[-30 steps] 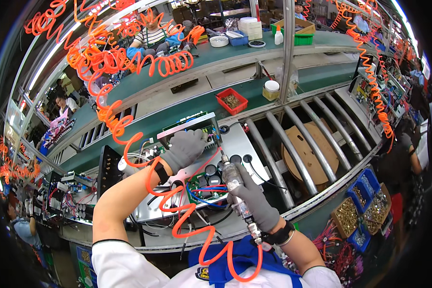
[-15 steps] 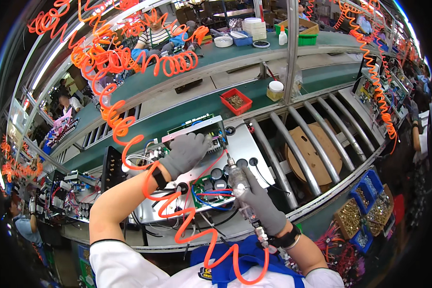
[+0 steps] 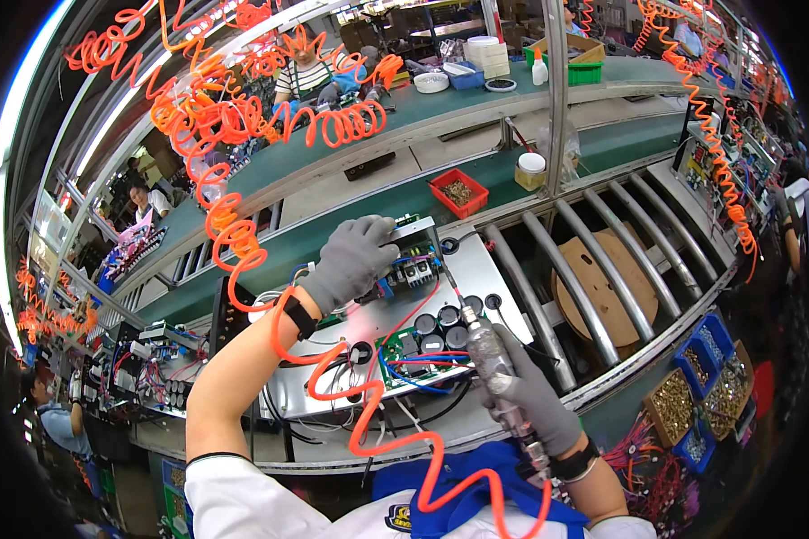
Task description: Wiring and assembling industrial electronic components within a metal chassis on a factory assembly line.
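In its grey glove, my left hand point(image 3: 355, 260) is closed over a metal bracket point(image 3: 413, 231) with a circuit board and small components along it. The bracket stands at the far side of a silver metal chassis plate point(image 3: 476, 269). My gloved right hand point(image 3: 539, 404) wraps around an air screwdriver point(image 3: 493, 359), whose long thin bit points up and away to the bracket's right end. Whether the tip touches a screw is too small to tell. Nearer me on the chassis sits a green circuit board point(image 3: 404, 355) with round black capacitors and red and blue wires.
A coiled orange air hose point(image 3: 377, 449) crosses in front of my body to the screwdriver. Metal rollers point(image 3: 584, 269) lie right of the chassis. A red bin of small parts point(image 3: 459, 193) stands beyond, blue screw bins point(image 3: 697, 359) at the right. Another person works across the line.
My right hand and the screwdriver have drawn back toward me and to the right, with more of the bit showing. My left hand has shifted farther away on the bracket. The view has swung slightly.
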Motion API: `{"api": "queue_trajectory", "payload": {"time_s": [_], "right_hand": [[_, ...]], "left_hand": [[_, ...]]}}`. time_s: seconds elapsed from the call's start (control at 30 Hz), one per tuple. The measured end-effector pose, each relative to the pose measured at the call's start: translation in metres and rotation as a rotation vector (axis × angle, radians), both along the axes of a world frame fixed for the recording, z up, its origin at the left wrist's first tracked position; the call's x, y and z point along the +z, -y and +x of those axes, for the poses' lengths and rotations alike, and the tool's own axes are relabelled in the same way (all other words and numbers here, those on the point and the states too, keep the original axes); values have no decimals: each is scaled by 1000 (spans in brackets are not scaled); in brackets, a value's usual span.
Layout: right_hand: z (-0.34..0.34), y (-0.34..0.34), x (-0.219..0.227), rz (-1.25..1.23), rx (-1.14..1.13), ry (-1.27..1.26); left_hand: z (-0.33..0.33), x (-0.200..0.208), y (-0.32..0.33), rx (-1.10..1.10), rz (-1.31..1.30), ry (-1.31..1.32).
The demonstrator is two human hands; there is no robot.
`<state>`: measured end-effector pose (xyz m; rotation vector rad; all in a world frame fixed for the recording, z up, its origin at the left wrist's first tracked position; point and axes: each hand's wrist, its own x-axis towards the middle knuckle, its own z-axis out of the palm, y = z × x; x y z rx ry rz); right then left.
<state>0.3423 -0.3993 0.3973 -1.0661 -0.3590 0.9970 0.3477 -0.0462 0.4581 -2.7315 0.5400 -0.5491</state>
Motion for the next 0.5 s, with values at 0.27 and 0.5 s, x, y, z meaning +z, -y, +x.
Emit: {"api": "queue_trajectory", "payload": {"time_s": [0.27,0.5], "right_hand": [[0,26,-18,84,-1,-46],[-11,36,-28,75,17,-114]], "left_hand": [[7,4,-10,57,155,-170],[1,10,-7,71,119,-163]]}}
